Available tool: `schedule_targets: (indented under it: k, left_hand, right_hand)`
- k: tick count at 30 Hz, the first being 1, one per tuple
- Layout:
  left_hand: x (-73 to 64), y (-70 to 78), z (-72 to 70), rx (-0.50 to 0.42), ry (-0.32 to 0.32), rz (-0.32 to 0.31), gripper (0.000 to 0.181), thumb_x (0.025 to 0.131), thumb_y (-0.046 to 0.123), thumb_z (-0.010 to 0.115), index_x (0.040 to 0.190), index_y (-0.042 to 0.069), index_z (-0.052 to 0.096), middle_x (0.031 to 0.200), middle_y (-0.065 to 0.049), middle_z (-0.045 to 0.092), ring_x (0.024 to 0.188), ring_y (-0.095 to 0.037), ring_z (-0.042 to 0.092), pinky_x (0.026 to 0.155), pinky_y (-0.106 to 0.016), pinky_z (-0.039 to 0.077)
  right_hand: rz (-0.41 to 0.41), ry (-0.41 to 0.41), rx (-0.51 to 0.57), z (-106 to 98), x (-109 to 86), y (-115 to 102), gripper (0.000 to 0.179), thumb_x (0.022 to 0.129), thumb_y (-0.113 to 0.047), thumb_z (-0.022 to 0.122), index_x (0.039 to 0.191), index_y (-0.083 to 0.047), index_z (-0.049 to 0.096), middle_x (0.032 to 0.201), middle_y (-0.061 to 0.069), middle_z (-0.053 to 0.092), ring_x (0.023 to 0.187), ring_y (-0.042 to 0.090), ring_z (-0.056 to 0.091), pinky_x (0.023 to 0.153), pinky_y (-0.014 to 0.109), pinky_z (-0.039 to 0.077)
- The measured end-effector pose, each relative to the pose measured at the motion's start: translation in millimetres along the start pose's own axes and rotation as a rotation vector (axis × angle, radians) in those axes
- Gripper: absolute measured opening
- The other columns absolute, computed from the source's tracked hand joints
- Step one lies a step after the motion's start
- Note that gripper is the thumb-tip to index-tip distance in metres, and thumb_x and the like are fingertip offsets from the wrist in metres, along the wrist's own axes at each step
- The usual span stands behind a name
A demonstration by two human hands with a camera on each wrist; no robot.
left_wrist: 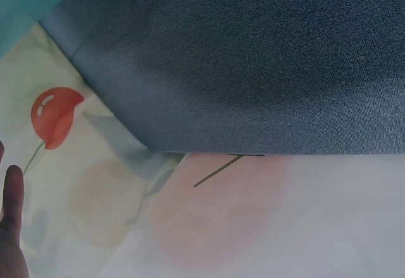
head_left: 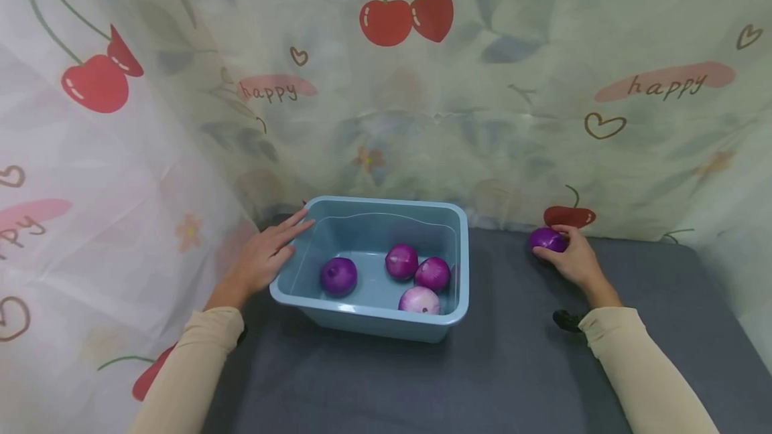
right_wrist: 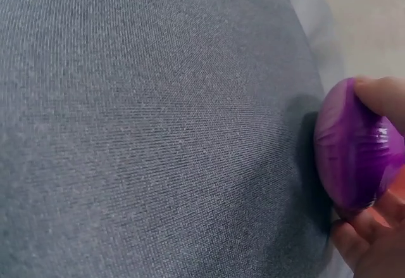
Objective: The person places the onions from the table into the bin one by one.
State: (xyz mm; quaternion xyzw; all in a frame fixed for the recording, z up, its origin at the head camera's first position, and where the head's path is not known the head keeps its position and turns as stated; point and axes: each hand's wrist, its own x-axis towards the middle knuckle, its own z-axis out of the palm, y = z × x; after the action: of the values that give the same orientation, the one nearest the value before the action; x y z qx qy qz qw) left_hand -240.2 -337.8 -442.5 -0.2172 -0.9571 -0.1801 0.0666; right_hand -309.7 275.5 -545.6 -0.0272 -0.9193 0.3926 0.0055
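Note:
My right hand grips a shiny purple onion near the back edge of the table. In the right wrist view the thumb and fingers hold opposite sides of that onion. My left hand lies at the left rim of a light blue plastic basin, its fingers extended. Inside the basin, a dark purple onion is on the left. Two reddish-purple onions and a paler onion are grouped on the right. Only a few left fingers show in the left wrist view.
A dark grey cloth covers the table. Patterned curtains with cherries and lettering hang behind it and at both sides. A small black object shows by the right wrist, apparently part of the wrist camera gear.

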Motion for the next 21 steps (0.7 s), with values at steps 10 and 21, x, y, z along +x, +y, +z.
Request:
schedule_targets:
  k: [10,21]
  left_hand:
    - [-1.2,0.3,0.1,0.007,-0.019,-0.032,0.053,0.106,0.026,0.039,0.158,0.033,0.039,0.171,0.009,0.024,0.148,-0.039,0.043,0.112,-0.064,0.039]
    - [-1.1,0.2,-0.7,-0.010,-0.006,-0.018,0.054,0.105,0.023,0.041,0.158,0.033,0.039,0.171,0.007,0.025,0.149,-0.039,0.042,0.114,-0.064,0.036]
  right_hand:
    - [0.003,-0.025,0.099,-5,-1.4,-25,0.093,0.092,-0.053,0.068,0.157,-0.002,0.026,0.155,0.034,0.036,0.138,0.054,0.041,0.107,0.070,0.041]
    - [-0.112,-0.090,0.179,-27,-14.7,-90,0.084,0.093,-0.052,0.069,0.155,-0.009,0.031,0.157,0.030,0.036,0.139,0.051,0.041,0.106,0.069,0.043]
